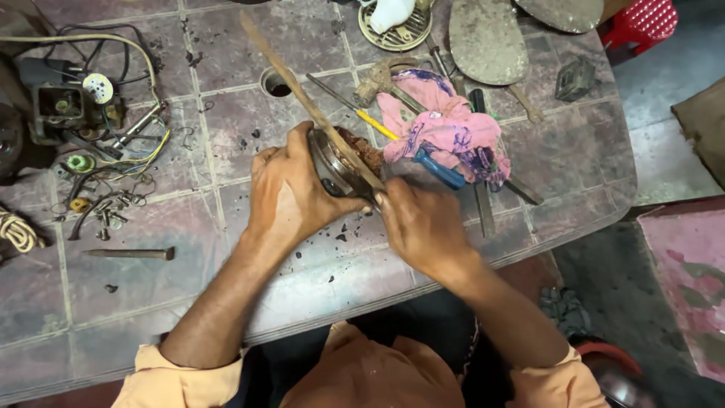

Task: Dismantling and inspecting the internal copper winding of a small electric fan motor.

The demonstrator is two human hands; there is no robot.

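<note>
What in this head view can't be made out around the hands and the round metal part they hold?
- Round metal part: its near side is hidden by the left hand.
- Right hand: fingertips blurred, so its grip on the long wooden stick is unclear.
- Blue-handled tool: mostly covered by the pink cloth.
- White object: cut off by the top edge.

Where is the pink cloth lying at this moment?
In the head view, the pink cloth lies on the table, up and right of the right hand, draped over a blue-handled tool beside the round metal part.
</note>
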